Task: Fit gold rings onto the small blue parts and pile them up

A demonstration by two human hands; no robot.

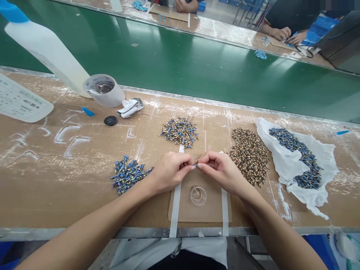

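My left hand pinches a tiny blue piece between thumb and forefinger. Meeting it fingertip to fingertip, my right hand pinches a tiny dark and gold piece; whether the two pieces are joined I cannot tell. Just below lies a small clear round dish on a taped cardboard pad. A pile of blue and gold pieces with thin metal pins is beyond my hands. Blue and yellow pieces lie by my left forearm, brown and gold ones beside my right hand.
White paper holds more blue pieces at right. At left stand a tall bottle, another bottle and a tape-roll cup, near a black cap and crumpled wrapper. A green belt separates me from people working opposite.
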